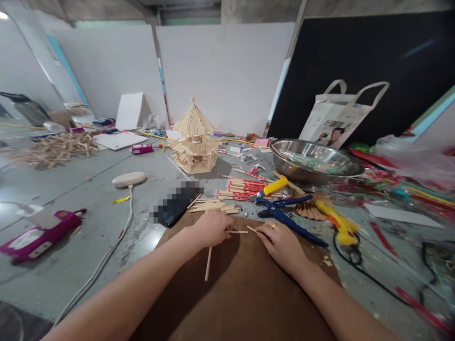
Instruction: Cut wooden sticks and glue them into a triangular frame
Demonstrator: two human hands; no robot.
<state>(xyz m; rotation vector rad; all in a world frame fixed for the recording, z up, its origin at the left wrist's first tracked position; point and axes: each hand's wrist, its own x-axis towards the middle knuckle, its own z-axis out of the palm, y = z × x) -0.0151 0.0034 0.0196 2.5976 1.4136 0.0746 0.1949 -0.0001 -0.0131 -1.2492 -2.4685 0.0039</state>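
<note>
Over a brown cloth (227, 293), my left hand (211, 228) is closed around a thin wooden stick (239, 232) that points right. A second wooden stick (208, 265) sticks out below that hand toward me; whether it is gripped or just lies under the hand is hidden. My right hand (279, 241), with a ring on one finger, pinches a short wooden stick (251, 228), its tip close to the left one. Just beyond the hands lie loose sticks (215, 207) and several red-marked sticks (241, 187). Blue-handled pliers (280, 210) rest by my right hand.
A stick-built pagoda model (195, 142) stands behind. Around lie a phone (174, 208), yellow utility knife (275, 185), yellow glue gun (339, 225) with black cord, metal bowl (313, 161), stick pile (60, 148), white cable (117, 246) and purple device (42, 237).
</note>
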